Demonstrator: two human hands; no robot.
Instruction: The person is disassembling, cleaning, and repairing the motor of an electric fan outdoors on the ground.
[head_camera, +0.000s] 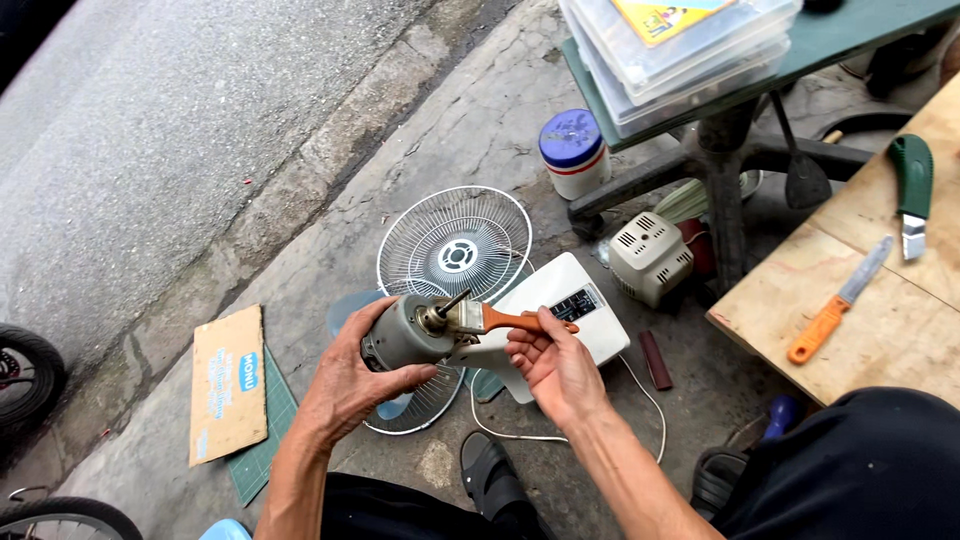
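Daylit concrete pavement (480, 130), wooden bench (880, 320)

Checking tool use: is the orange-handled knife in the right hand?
No, the right hand holds a paintbrush against the fan motor; the orange-handled knife lies on the wooden board.

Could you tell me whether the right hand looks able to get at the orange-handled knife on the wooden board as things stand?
Probably not right away: the right hand is holding a paintbrush against the fan motor. The orange-handled knife lies uncovered on the wooden board.
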